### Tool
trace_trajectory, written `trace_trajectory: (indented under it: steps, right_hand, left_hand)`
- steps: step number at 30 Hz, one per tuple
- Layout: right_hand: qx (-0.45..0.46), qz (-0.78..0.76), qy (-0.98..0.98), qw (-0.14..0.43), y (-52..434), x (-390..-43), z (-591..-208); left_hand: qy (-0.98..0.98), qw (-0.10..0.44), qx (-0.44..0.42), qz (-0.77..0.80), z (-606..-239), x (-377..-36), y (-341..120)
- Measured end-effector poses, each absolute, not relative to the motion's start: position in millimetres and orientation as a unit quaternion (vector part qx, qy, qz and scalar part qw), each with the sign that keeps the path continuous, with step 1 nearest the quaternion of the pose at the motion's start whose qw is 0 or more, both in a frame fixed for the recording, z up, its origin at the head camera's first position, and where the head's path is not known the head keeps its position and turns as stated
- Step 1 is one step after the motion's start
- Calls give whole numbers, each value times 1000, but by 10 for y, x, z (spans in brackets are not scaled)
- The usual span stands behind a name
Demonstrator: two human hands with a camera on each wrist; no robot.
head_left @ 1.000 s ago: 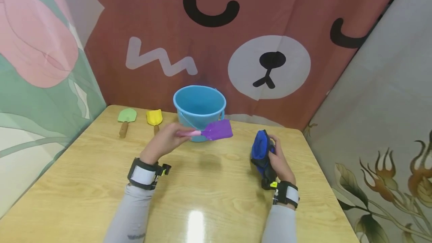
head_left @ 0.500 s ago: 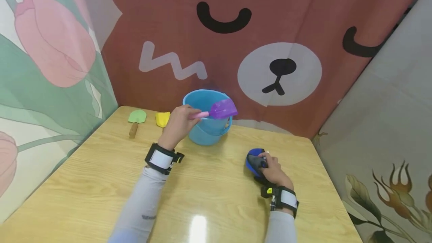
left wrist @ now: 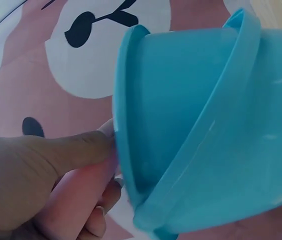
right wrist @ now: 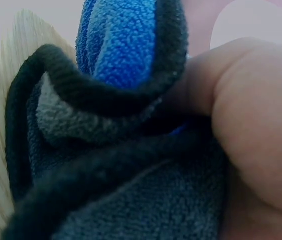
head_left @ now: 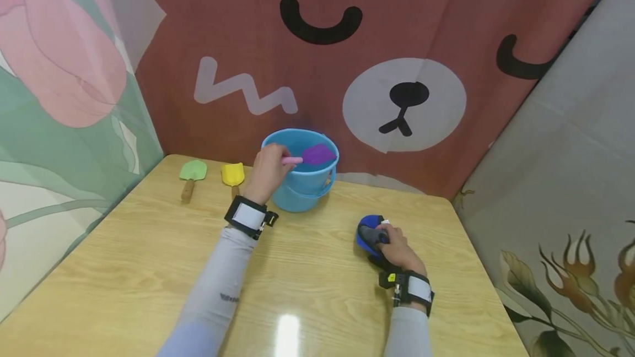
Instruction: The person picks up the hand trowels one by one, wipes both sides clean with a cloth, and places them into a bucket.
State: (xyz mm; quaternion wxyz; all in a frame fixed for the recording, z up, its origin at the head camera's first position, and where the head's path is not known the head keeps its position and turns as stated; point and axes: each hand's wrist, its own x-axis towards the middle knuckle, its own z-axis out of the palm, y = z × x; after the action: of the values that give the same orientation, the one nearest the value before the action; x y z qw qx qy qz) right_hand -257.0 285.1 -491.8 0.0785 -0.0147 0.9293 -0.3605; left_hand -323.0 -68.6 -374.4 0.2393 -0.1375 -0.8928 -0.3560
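The blue and grey cloth [head_left: 369, 236] sits bunched on the tabletop [head_left: 307, 291] near the front right, gripped by the right hand [head_left: 399, 252], whose fingers curl into it as before. Farther back, the left hand [head_left: 268, 169] pinches the purple shovel [head_left: 317, 154] by its pink handle. A second ago the shovel hung before the blue bucket [head_left: 300, 172]; now its blade dips inside the rim. Green [head_left: 190, 172] and yellow [head_left: 232, 174] shovels lie beyond, left.
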Motion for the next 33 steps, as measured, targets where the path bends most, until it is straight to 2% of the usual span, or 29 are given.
trace_trajectory:
  steps: [9,14,21,30,33]
  right_hand:
    - [-15,-357,931,79,2813,-2556,-4918]
    - [-21,-348,934,77,2795,-2553,-4911]
    - [-16,-348,934,82,2814,-2570,-4936]
    - [-15,-350,933,84,2869,-2590,-4948]
    - [-13,-354,932,83,2884,-2589,-4939]
  left_hand:
    - [-885,203,-138,-395,-3777,-3421,-615]
    - [-897,208,-112,-374,-3778,-3484,-621]
    - [-913,152,-109,-361,-3790,-3516,-615]
    - [-930,120,-112,-328,-3777,-3562,-571]
    - [-928,127,-125,-328,-3776,-3544,-542]
